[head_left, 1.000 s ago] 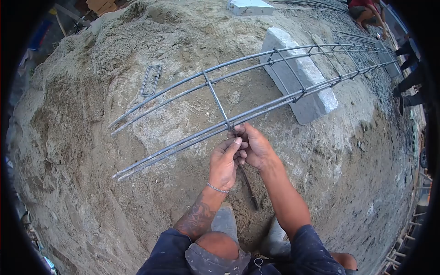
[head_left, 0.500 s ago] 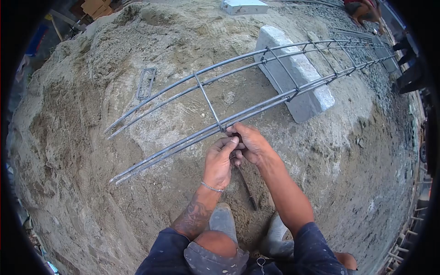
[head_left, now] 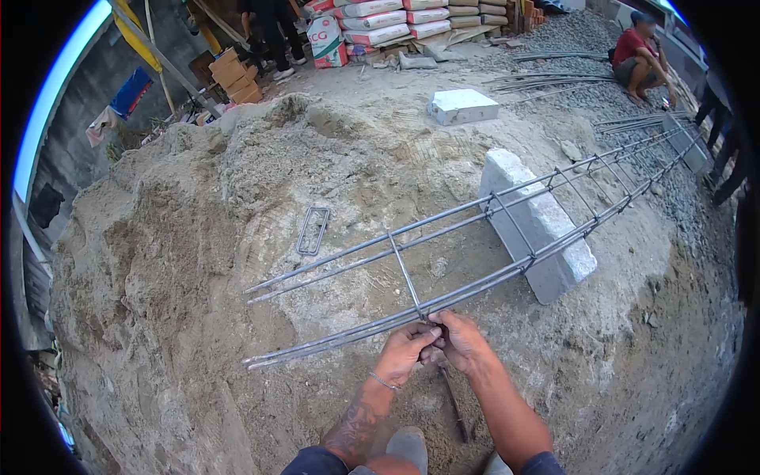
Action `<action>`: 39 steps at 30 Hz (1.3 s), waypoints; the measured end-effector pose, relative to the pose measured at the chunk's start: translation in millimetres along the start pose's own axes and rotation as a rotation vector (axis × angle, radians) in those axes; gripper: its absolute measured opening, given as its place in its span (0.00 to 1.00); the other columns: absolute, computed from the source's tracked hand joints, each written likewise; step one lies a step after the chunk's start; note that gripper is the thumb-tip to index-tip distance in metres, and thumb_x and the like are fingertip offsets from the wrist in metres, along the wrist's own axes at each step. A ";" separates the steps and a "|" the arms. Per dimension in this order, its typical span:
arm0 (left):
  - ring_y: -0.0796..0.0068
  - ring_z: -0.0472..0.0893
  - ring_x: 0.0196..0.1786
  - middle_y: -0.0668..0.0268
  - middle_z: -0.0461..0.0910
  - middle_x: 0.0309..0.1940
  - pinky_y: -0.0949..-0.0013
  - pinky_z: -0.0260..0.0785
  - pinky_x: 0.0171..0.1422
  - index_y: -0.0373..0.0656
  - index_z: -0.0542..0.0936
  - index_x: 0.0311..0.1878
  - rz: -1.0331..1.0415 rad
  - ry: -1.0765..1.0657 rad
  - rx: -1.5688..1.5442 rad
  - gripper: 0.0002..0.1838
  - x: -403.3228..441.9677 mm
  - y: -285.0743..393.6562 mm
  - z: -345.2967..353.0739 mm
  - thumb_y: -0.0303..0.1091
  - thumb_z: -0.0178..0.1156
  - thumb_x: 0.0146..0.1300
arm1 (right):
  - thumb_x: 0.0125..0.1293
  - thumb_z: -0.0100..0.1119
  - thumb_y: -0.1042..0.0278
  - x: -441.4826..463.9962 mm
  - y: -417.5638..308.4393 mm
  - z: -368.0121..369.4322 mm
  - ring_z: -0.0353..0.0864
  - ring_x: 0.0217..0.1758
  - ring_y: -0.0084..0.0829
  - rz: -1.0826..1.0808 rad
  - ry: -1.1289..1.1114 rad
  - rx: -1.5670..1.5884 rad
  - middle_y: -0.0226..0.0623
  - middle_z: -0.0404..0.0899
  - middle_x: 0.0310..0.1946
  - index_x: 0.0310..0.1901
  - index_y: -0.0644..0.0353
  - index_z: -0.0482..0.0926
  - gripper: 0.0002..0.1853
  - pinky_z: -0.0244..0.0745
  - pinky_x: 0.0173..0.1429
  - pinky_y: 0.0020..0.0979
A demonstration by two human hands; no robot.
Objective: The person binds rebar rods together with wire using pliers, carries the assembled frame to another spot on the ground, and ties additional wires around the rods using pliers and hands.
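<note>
A long rebar cage (head_left: 348, 326) of thin steel bars runs from lower left to upper right. At the near lower bars, where a rectangular stirrup (head_left: 404, 273) crosses them, both of my hands meet. My left hand (head_left: 404, 352) is closed in a pinch, with a thin tie wire by its fingers, barely visible. Beside it my right hand (head_left: 465, 342) is closed, thumb and finger at the stirrup's corner; its grip is hidden. Below them a dark thin rod (head_left: 454, 406) slants downward; whether a hand holds its upper end, I cannot tell.
A concrete block (head_left: 538, 222) props up the cage; another block (head_left: 465, 107) lies beyond. One loose stirrup (head_left: 313, 230) rests on the sand mound (head_left: 190, 229). Cement bags (head_left: 376, 20) are stacked at the back. A person (head_left: 640, 59) squats on gravel at upper right.
My view has tilted up, bringing the bags, the wall and the squatting person into sight. Both hands remain at the same stirrup corner, fingers still pinched.
</note>
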State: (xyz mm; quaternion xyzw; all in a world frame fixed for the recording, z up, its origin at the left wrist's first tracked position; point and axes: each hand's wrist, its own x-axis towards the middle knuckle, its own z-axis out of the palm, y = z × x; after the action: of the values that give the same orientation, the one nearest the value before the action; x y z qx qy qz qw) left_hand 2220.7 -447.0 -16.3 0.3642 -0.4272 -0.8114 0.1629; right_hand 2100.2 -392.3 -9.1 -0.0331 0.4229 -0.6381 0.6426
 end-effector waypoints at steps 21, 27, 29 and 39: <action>0.85 0.64 0.21 0.75 0.68 0.23 0.79 0.57 0.23 0.41 0.72 0.36 -0.246 -0.212 -0.913 0.08 -13.4 26.3 28.0 0.35 0.49 0.67 | 0.62 0.43 0.67 14.7 -9.2 -12.4 0.75 0.26 0.25 0.037 -0.136 -0.166 0.36 0.75 0.24 0.28 0.66 0.73 0.12 0.75 0.28 0.25; 0.84 0.63 0.22 0.75 0.66 0.20 0.78 0.57 0.25 0.42 0.71 0.34 -0.170 -0.288 -0.817 0.10 -17.8 9.3 8.7 0.37 0.48 0.67 | 0.57 0.51 0.66 27.1 2.3 -17.4 0.73 0.30 0.25 -0.085 -0.126 -0.190 0.36 0.76 0.26 0.28 0.68 0.77 0.12 0.68 0.37 0.28; 0.83 0.63 0.22 0.76 0.66 0.20 0.78 0.57 0.25 0.43 0.71 0.34 -0.187 -0.314 -0.861 0.10 -18.7 10.2 7.8 0.37 0.47 0.68 | 0.57 0.51 0.68 26.2 -0.5 -18.6 0.72 0.32 0.25 -0.207 -0.070 -0.507 0.32 0.73 0.24 0.31 0.68 0.75 0.09 0.69 0.42 0.30; 0.84 0.64 0.23 0.75 0.69 0.23 0.79 0.57 0.24 0.43 0.71 0.37 -0.260 -0.312 -1.152 0.07 -6.4 18.2 50.4 0.35 0.47 0.68 | 0.49 0.64 0.63 53.2 -2.9 -51.4 0.72 0.43 0.31 -1.071 -0.088 -1.007 0.37 0.72 0.38 0.40 0.64 0.72 0.19 0.66 0.50 0.32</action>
State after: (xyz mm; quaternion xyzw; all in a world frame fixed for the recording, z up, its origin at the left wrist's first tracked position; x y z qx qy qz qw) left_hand 2187.4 -425.0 20.0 0.1436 0.1092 -0.9690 0.1688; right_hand 2058.7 -412.5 -67.0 -0.5515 0.5644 -0.5913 0.1662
